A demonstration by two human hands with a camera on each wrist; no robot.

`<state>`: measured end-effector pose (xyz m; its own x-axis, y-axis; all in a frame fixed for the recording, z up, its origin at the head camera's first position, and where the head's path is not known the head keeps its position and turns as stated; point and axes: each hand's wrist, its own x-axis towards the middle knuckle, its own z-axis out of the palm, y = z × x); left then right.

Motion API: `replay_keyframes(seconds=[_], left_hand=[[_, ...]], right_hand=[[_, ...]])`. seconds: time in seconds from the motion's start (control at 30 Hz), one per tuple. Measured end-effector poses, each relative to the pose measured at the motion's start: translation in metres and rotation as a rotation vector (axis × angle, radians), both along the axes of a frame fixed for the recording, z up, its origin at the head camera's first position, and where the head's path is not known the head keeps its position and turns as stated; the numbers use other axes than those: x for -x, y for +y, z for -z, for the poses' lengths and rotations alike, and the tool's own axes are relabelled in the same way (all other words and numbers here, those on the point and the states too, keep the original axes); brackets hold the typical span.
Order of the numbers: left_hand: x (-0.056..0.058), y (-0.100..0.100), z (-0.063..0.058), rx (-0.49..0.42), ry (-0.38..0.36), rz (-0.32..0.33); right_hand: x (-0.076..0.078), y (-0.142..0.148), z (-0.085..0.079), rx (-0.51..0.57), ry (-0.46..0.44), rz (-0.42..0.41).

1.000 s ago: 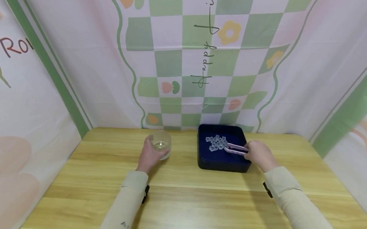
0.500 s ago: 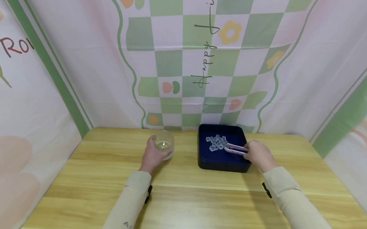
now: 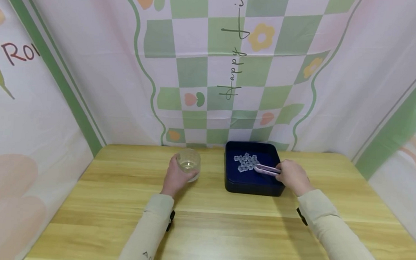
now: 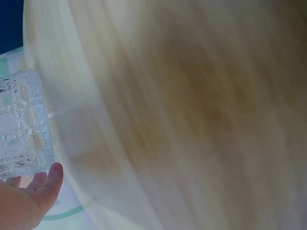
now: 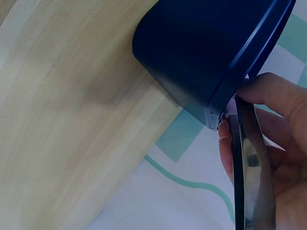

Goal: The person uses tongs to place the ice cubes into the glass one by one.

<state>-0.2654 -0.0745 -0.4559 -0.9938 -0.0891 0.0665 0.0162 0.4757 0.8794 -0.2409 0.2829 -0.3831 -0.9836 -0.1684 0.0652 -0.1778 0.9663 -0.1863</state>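
Note:
My left hand [image 3: 175,177] grips a clear drinking glass [image 3: 192,158] from its left side, thumb in front. The left wrist view shows the glass's textured, faceted wall [image 4: 21,124] with fingers around it near the base. On the right, my right hand [image 3: 294,176] holds pale pink tongs [image 3: 268,173] over the right wall of a dark blue square tray [image 3: 254,189]. The tongs' tips reach the right edge of a cluster of clear ice-like cubes [image 3: 245,163] in the tray. In the right wrist view, the tongs' shiny metallic handle [image 5: 256,182] runs along the palm; the tray wall hides the tips.
Both things stand toward the back of a wooden table [image 3: 209,232], with a strip of bare wood between glass and tray. A printed checkered curtain [image 3: 229,68] hangs right behind the table's back edge; more cloth covers both sides.
My left hand and the glass have shifted a little to the right, toward the tray. The tongs' arms have drawn closer together at the cubes, while my right hand stays nearly in place.

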Motion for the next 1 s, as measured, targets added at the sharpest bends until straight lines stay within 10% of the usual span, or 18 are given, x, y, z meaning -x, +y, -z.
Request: replay_keyframes(seconds=[1.0], left_hand=[[0.0, 0.009, -0.003, -0.011, -0.017, 0.052]], right_hand=[[-0.002, 0.004, -0.016, 0.099, 0.108, 0.025]])
